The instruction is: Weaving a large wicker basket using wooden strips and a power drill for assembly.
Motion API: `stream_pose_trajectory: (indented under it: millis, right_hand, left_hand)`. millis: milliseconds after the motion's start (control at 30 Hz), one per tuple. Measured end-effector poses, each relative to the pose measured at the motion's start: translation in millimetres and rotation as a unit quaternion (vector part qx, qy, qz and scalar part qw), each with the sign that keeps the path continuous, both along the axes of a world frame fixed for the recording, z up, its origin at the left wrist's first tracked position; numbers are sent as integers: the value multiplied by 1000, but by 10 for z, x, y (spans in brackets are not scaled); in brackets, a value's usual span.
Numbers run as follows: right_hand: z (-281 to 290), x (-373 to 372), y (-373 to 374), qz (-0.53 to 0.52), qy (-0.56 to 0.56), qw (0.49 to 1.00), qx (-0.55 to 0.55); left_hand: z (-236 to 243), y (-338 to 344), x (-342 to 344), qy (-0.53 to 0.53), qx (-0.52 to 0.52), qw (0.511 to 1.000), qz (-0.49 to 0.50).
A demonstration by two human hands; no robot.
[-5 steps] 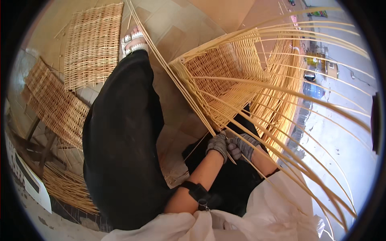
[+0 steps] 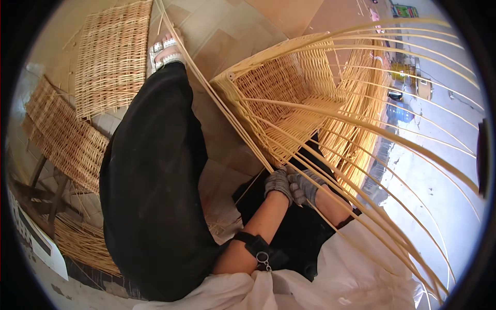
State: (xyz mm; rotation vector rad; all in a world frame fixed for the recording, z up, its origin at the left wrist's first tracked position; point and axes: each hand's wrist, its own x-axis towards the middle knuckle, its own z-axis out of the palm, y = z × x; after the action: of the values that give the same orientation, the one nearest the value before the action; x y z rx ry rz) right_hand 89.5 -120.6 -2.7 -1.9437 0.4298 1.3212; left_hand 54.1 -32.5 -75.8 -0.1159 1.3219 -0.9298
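An unfinished wicker basket [image 2: 271, 85] lies tilted on its side in front of me, with long loose canes [image 2: 413, 135] fanning out from its edge to the right. My left hand [image 2: 278, 184], in a grey glove, is closed around the lower ends of several long canes [image 2: 222, 107] that run along the basket's left side to the upper left. Pressed against it, my right hand [image 2: 306, 186], also gloved, has its fingers closed at the cane ends. What exactly lies between the right fingers is hidden. Both hands are just below the basket's near corner, over my dark-clothed lap.
Two flat woven wicker panels [image 2: 112, 59] [image 2: 70, 137] are at the left, the lower one by a dark wooden stand [image 2: 44, 194]. A cane bundle [image 2: 85, 245] lies below it. Behind the basket is a large pile of canes [image 2: 361, 98], beside a pale wall.
My right hand has moved slightly up and left against my left hand. The pointed cane end that stuck out below the hands no longer shows. The whole view has shifted a little.
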Motion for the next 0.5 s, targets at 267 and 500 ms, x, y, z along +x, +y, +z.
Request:
stream_pose_trajectory:
  millis: [267, 500]
  right_hand:
    - [-265, -121, -77, -408, 173, 889, 118]
    - [-364, -59, 17, -465, 259, 832, 159]
  left_hand:
    - [107, 91, 179, 38, 41, 998, -15]
    - [-150, -12, 129, -25, 66, 997, -34]
